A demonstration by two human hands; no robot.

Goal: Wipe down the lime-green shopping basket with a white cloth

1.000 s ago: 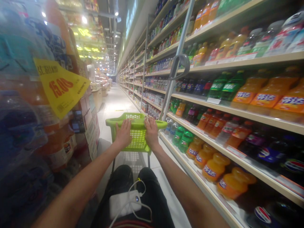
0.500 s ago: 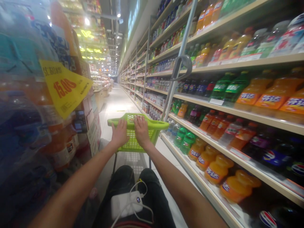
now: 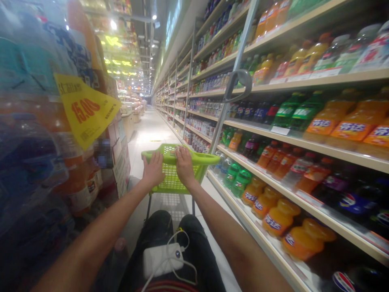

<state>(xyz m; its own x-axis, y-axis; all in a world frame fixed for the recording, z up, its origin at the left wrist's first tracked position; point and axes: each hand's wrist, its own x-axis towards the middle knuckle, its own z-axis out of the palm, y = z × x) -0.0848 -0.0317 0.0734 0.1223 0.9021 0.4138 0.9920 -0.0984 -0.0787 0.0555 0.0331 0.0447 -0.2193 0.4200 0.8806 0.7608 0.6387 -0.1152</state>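
Observation:
A lime-green shopping cart (image 3: 172,184) with a lattice basket stands in front of my legs. My left hand (image 3: 154,168) lies over the left part of its handle, fingers forward and bent over the bar. To its right, close to the middle of the bar, my right hand (image 3: 184,165) rests in the same way. The undersides of the fingers are hidden. Across my lap lies a white power bank (image 3: 162,259) with a white cable (image 3: 182,265) plugged into it.
Shelving with bottled drinks (image 3: 270,215) runs along the right, and a grey strap-like loop (image 3: 240,85) juts from an upright. Stacked drink packs bearing a yellow price sign (image 3: 86,109) crowd the left. A pale floor aisle (image 3: 148,125) stretches ahead between them.
The scene has shifted slightly to the right in view. Both hands stay on the cart's handle, and the power bank still lies on my lap.

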